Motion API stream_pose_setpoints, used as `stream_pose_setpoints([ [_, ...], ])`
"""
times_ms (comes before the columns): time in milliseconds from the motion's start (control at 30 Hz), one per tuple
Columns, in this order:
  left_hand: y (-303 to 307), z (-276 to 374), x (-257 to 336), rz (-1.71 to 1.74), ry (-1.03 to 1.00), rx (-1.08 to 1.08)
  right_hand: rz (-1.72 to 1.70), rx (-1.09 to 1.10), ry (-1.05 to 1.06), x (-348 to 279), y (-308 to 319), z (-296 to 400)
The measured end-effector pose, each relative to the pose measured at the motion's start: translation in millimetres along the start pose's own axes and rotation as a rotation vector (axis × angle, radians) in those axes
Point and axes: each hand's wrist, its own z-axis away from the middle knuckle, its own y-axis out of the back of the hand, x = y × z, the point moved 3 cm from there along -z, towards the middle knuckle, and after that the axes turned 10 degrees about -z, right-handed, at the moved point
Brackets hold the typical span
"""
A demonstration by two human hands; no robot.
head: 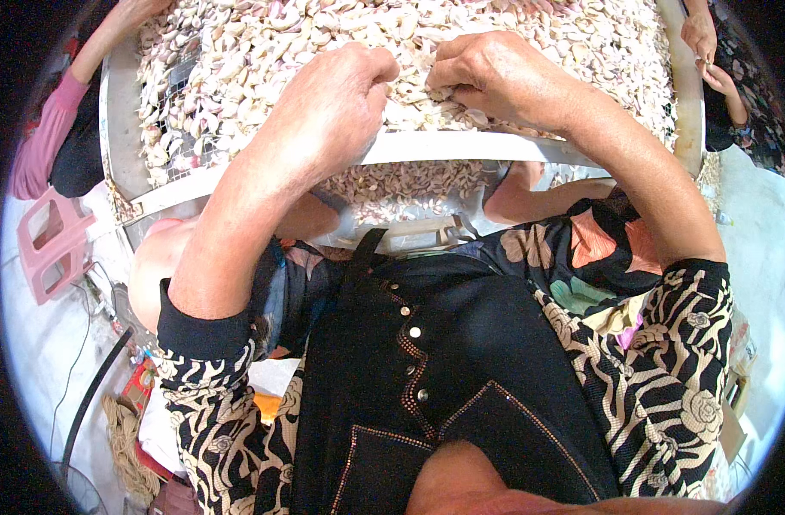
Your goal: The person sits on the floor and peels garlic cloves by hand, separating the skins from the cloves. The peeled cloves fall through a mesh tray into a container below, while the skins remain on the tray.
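A thick layer of garlic cloves (257, 77), pale with some pinkish skins, covers a wire-mesh sorting table in front of me. My left hand (347, 96) is over the near part of the layer, its fingers curled and mostly turned from view. Close by on the right, my right hand (489, 77) bends down with its fingertips among the cloves. A clove or bit of skin shows by those fingertips, but whether either hand grips one is hidden. The table's white front rim (457, 147) runs just below both hands.
Bare wire mesh (173, 84) shows at the left. Beneath the rim lie more small cloves (412, 183). Another person's arm (102, 42) reaches in at left, and another person's hands (702, 48) are at the right edge. A pink plastic stool (51, 244) stands left.
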Motion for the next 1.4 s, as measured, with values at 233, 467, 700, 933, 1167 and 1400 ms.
stream_pose_setpoints([
  [233, -6.8, -2.6, 0.7, 0.320, 0.073, -0.040, -0.824, 0.057, -0.240, 6.6, 2.1, -7.0],
  [467, -6.2, -4.2, 6.7, 0.835, 0.252, -0.047, -1.142, 0.156, -0.312, -4.9, 21.5, -4.7],
  [700, -5.3, -8.8, 10.4, 1.025, 0.262, -0.082, -0.614, 0.348, -0.203, -29.8, 31.4, -2.3],
  [933, -7.7, -12.2, 12.7, 1.036, 0.198, 0.008, -0.895, 0.325, -0.270, -14.5, 32.0, 1.3],
  [1167, -6.8, -12.6, 13.6, 0.898, 0.134, -0.028, -0.896, 0.375, -0.190, -28.2, 33.0, -2.2],
  [1400, 2.7, -17.8, 15.1, 1.086, 0.135, -0.093, -1.104, 0.318, -0.268, -10.2, 30.6, -3.4],
])
